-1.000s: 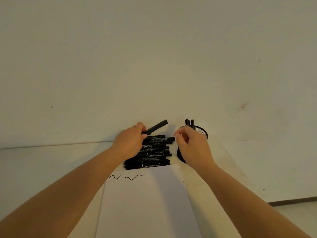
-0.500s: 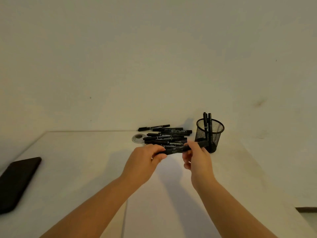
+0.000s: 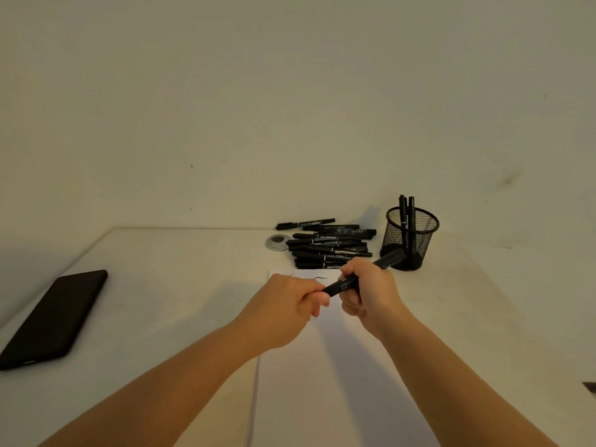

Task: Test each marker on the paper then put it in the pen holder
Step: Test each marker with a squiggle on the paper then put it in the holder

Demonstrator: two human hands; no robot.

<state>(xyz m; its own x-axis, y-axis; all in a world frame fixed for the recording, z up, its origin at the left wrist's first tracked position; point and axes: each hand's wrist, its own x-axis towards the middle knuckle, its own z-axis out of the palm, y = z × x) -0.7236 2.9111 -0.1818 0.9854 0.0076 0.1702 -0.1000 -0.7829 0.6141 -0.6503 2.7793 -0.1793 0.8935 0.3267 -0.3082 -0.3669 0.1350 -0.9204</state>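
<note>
Drew both hands nearer, off the marker pile (image 3: pixel 329 246) and over the top of the paper (image 3: pixel 338 366), compared with half a second earlier. Gripped one black marker (image 3: pixel 361 275) at both ends: left hand (image 3: pixel 287 308) curled around the near end, probably the cap, and right hand (image 3: pixel 367 291) wrapped around the barrel, far end pointing toward the mesh pen holder (image 3: pixel 411 240). Appeared set to pull the cap off; tip not yet on the sheet. Counted two markers standing in the holder and made out squiggles (image 3: pixel 319 278) at the sheet's top edge, partly hidden behind the hands, so likely two tested. Left many more lying in the pile between a small round disc (image 3: pixel 276 242) and the holder. Noted a dark phone (image 3: pixel 54 317) far left on the table (image 3: pixel 177 285).
</note>
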